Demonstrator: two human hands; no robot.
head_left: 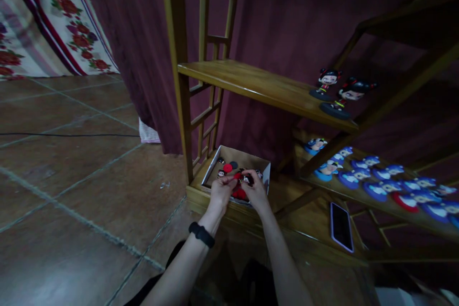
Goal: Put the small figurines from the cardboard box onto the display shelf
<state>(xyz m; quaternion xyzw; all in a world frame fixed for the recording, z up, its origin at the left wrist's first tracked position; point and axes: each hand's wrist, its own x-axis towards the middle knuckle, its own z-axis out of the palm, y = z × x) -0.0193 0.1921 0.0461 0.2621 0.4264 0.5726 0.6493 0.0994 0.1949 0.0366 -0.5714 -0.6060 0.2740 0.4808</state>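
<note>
Both hands are close together over a shallow cardboard box [250,156] on the lowest shelf. In my right hand [255,190] is a small black-haired figurine [247,180], gripped between thumb and fingers. My left hand [223,190], with a black band on its wrist, is closed in a pinch at the figurine's left side, beside a small red part [236,176]. Its fingers partly cover what they pinch. Inside the box lie another small figurine [221,173], a red disc [227,168], a dark disc [234,165] and more red pieces.
Two black-haired figurines on dark bases, one of them a large-headed figurine [353,91], stand on the upper wooden shelf [251,79]. Several blue-and-white figurines [383,186] line the right shelf. A phone [341,226] lies low on the right. A shelf post [177,57] rises left of the box.
</note>
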